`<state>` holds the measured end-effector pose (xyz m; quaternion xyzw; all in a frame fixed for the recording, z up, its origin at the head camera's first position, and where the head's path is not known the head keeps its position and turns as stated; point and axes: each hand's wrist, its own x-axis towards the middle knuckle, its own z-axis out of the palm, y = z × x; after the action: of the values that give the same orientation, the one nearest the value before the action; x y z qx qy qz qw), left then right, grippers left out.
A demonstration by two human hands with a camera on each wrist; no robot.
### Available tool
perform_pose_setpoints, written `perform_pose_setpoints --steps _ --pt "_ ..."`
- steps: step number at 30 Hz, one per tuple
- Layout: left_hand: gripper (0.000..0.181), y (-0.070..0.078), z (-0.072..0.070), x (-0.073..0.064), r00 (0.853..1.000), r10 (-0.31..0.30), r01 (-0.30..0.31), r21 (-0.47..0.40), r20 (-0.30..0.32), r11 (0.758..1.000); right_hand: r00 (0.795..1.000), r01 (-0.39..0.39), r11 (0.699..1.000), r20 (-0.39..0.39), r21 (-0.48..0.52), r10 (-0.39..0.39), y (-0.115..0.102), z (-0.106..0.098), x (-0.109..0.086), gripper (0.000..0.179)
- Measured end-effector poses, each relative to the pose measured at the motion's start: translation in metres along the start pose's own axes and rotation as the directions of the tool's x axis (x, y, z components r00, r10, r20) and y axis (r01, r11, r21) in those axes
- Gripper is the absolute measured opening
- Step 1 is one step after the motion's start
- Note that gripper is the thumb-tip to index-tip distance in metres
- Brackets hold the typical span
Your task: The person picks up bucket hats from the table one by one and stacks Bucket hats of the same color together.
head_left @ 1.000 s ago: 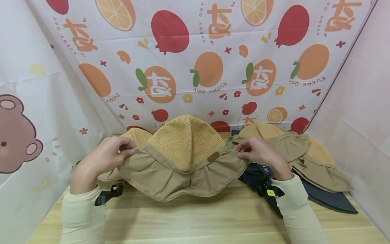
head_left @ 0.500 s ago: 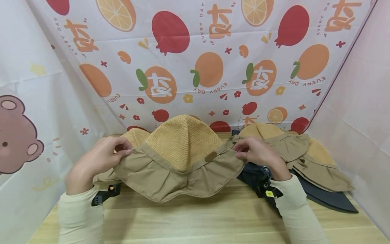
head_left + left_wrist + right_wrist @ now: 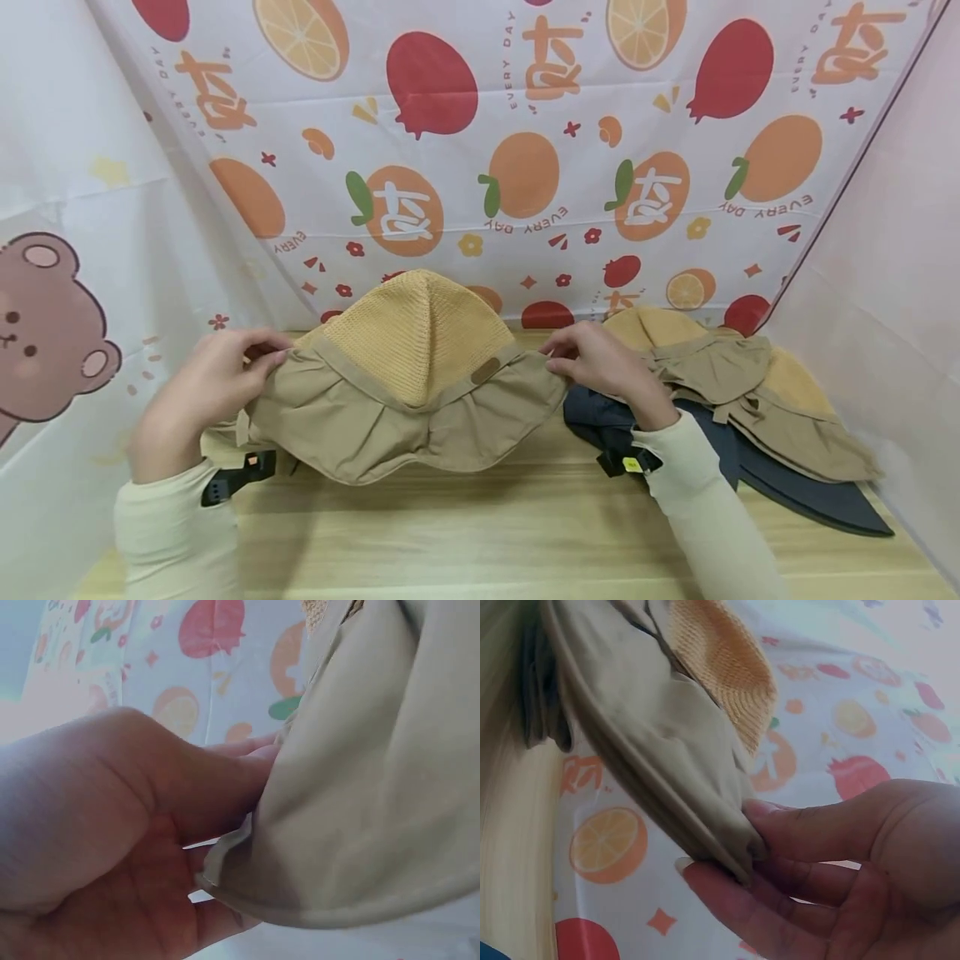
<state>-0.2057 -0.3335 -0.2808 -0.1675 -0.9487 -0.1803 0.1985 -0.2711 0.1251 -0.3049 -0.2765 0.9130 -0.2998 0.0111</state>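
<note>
A: What differs from half a second ago?

B: The straw-crowned hat [image 3: 412, 379] is farther left against the printed backdrop [image 3: 495, 100]. The head view shifts slightly too, but the backdrop slides right while the hat goes left, so the hat itself is moving.

A: And the grip?

B: Unchanged. The fingers [image 3: 267, 338] of the left hand [image 3: 213, 379] pinch one end of the tan brim [image 3: 352, 425]; those of the right hand [image 3: 600, 362] pinch the other end. From the right wrist, the brim's edges lie layered together in that pinch.

A: So where is the hat?

B: Between both hands, crown up, brim spread toward the person, over the middle-left of the desk [image 3: 450, 533]. It looks held up rather than resting, though I can't see behind it.

A: What about its surroundings?

B: The tan hat at the left [image 3: 221, 446] is now almost wholly covered by it. On the right, a gap opens: the dark cap [image 3: 588, 408] shows more fully beside the right sleeve [image 3: 705, 492], with straw-and-tan hats [image 3: 720, 367] near it.

A: What does that mean for the work?

B: I'd judge it a two-handed carry in progress, away from the right-hand heap, the brim kept stretched and nothing let go yet.
</note>
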Motion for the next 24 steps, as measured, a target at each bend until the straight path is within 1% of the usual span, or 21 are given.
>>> perform_pose_setpoints --steps 4,6,9,11,15,18,22,24 --pt "0.011 -0.010 -0.002 0.002 0.999 -0.012 0.013 0.047 -0.032 0.999 0.999 0.040 0.998 0.012 -0.038 -0.039 -0.010 -0.004 0.018 0.022" --pt "0.011 -0.015 -0.004 0.005 0.999 -0.003 0.007 0.074 -0.045 0.997 0.996 0.084 0.995 0.008 -0.055 -0.084 -0.013 -0.006 0.028 0.023" --pt "0.011 -0.020 -0.009 0.008 0.999 -0.014 0.018 0.091 -0.044 0.996 0.992 0.124 0.991 -0.001 -0.052 -0.124 -0.018 -0.007 0.041 0.024" --pt "0.012 -0.024 -0.015 0.010 0.999 -0.031 0.034 0.086 -0.033 0.996 0.990 0.143 0.989 -0.012 -0.040 -0.144 -0.019 -0.006 0.050 0.025" --pt "0.016 -0.032 -0.025 0.012 0.997 -0.081 0.081 0.082 -0.007 0.993 0.990 0.135 0.991 -0.034 -0.019 -0.136 -0.026 -0.003 0.066 0.025" --pt "0.018 -0.041 -0.032 0.012 0.995 -0.103 0.103 0.088 0.005 0.991 0.990 0.125 0.992 -0.057 -0.033 -0.127 -0.032 0.001 0.078 0.024" --pt "0.019 -0.055 -0.042 0.014 0.990 -0.135 0.132 0.101 0.025 0.986 0.985 0.150 0.987 -0.079 -0.051 -0.153 -0.037 0.008 0.095 0.025" --pt "0.019 -0.062 -0.046 0.016 0.987 -0.156 0.151 0.121 0.038 0.981 0.980 0.181 0.982 -0.074 -0.054 -0.185 -0.039 0.011 0.103 0.026"
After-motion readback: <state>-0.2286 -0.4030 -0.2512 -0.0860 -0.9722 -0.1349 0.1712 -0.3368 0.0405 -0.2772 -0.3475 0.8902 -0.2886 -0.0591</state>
